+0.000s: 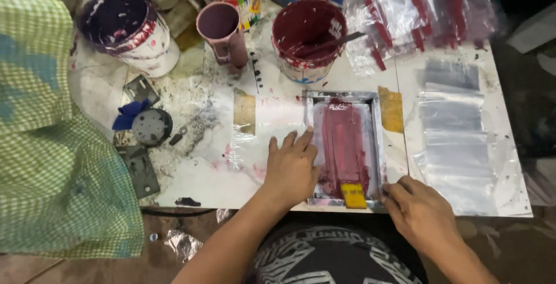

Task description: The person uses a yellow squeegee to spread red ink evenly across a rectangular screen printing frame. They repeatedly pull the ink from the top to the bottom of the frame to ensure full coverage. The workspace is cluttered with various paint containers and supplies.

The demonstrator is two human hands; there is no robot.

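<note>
**Two hands on a screen frame, red ink on the mesh**

Two bare hands rest at the small metal-edged frame (pixel 343 145) lying flat on the stained white table (pixel 202 174), near its front edge. Left hand (pixel 291 167) lies palm down, fingers spread and flat, at the frame's 9 o'clock: fingertips touch the left rail, the palm sits on a clear bag (pixel 255 139) under it. Nothing gripped, just pressing. Right hand (pixel 421 211) is at the frame's 5 o'clock corner, fingers loosely curled, tips touching the rail; cannot tell if it pinches anything. Mesh is smeared dark red down the middle. Yellow squeegee (pixel 353 196) lies at the frame's 6 o'clock, between the two hands, touched by neither.

Tan tape strips (pixel 391 109) sit at the frame's 3 and 9 o'clock sides. Stack of clear bags (pixel 454 139) lies at 3 o'clock, beyond the tape. Printed bags with red marks (pixel 417 14) are heaped at 1 o'clock. Red paint can (pixel 308 39) with a stir stick stands at 12 o'clock, just past the frame. Mauve cup (pixel 222 32) at 11 o'clock, purple bucket (pixel 130 29) further at 10 o'clock. Round grey disc (pixel 152 126) with blue rag at 9 o'clock, well apart. Green checked cloth (pixel 52 139) fills the far left.
</note>
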